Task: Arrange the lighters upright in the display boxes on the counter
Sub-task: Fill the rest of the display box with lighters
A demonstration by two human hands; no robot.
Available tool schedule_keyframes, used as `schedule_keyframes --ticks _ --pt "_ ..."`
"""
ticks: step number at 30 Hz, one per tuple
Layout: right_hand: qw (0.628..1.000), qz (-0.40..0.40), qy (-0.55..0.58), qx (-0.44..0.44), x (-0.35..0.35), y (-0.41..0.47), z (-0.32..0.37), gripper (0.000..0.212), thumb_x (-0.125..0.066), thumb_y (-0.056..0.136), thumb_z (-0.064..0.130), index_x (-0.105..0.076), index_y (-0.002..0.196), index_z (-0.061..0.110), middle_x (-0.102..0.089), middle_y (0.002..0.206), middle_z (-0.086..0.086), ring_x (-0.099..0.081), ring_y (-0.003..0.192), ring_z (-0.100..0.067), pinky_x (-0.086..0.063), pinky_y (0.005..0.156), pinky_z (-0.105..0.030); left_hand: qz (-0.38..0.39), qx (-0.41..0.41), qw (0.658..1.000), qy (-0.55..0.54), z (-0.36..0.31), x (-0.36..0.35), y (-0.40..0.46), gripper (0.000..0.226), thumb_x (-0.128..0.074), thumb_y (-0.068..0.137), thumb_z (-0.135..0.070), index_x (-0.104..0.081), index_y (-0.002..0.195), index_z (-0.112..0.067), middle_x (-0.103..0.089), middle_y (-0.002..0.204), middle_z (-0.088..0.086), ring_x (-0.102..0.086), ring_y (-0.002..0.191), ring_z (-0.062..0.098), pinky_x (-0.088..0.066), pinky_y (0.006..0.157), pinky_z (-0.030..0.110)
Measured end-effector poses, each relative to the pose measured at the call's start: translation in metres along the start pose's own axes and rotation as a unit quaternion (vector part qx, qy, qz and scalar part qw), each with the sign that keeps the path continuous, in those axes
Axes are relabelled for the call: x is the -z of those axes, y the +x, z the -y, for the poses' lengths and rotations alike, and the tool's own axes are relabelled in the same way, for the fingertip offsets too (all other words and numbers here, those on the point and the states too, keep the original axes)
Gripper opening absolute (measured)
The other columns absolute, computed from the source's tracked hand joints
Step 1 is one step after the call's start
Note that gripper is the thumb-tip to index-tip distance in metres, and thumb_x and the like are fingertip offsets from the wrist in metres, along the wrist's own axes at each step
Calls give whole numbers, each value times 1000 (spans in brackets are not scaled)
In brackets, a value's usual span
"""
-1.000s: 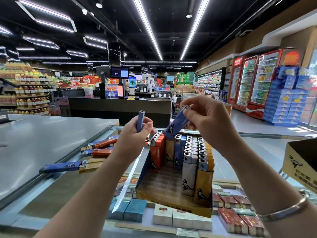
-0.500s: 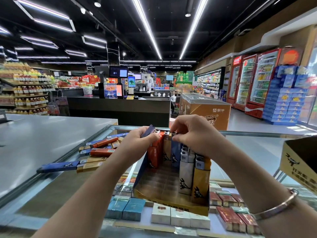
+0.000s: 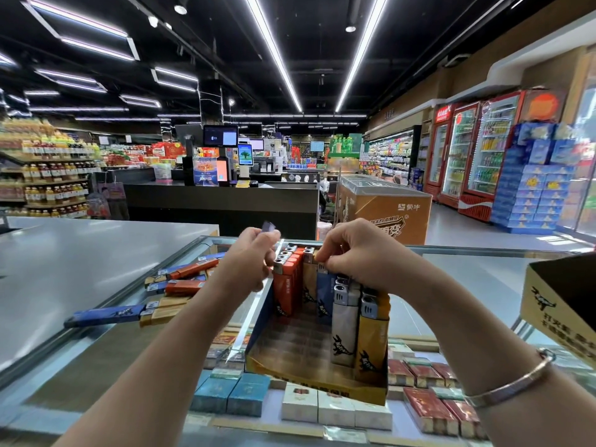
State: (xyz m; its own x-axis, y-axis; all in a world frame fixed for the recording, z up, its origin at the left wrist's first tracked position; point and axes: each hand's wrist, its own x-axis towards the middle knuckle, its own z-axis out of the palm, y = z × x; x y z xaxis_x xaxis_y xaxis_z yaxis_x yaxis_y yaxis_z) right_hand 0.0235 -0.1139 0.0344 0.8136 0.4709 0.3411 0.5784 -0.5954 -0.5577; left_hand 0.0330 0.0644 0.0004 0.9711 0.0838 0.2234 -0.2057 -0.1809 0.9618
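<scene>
While L hand point(image 3: 250, 256) grips blue lighter point(image 3: 268, 226), R hand point(image 3: 354, 250) pinches one in display box point(image 3: 317, 379).

Both forearms are bare up to the lower edge of the picture; no sleeve shows on either of them. The right forearm carries a thin metal bangle point(image 3: 512, 383) close to the wrist, smooth and plain, with a silver to pinkish shine. The left hand point(image 3: 250, 261) and the right hand point(image 3: 351, 251) seem to wear no rings, though the fingers point(image 3: 325, 257) are slightly blurred.
</scene>
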Motion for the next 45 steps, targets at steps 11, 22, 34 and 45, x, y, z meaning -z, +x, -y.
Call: schedule_keyframes --ticks 11,22,34,45 --pt "1000 -22 -10 5 -4 1 -2 23 -56 80 -3 -70 74 14 -59 64 2 -47 43 5 -35 43 -8 -22 -34 967 -252 -9 16 -11 19 -45 95 -27 -60 89 -16 -62 77 4 -65 62 11 -53 53 21" --pt "986 -71 121 87 4 -4 9 47 -67 76 -6 -56 101 33 -61 79 -1 -60 70 -15 -53 66 -23 84 -84 953 -280 -11 16 -14 23 -65 67 -13 -46 79 -17 -69 69 10 -67 52 16 -51 43 18" --pt "963 -183 134 143 3 -5 13 20 -66 83 8 -64 82 28 -66 72 2 -64 67 -15 -55 68 -28 29 -136 990 -31 2 9 -6 60 -59 67 -69 -50 110 -28 -61 98 -11 -59 72 -4 -46 57 14" --pt "963 -233 71 118 5 -4 8 15 -70 81 10 -66 93 16 -58 67 -2 -48 56 -4 -46 56 -21 198 -10 977 85 14 2 -3 86 -65 78 1 -21 139 -40 -45 119 -3 -57 90 10 -50 56 12"
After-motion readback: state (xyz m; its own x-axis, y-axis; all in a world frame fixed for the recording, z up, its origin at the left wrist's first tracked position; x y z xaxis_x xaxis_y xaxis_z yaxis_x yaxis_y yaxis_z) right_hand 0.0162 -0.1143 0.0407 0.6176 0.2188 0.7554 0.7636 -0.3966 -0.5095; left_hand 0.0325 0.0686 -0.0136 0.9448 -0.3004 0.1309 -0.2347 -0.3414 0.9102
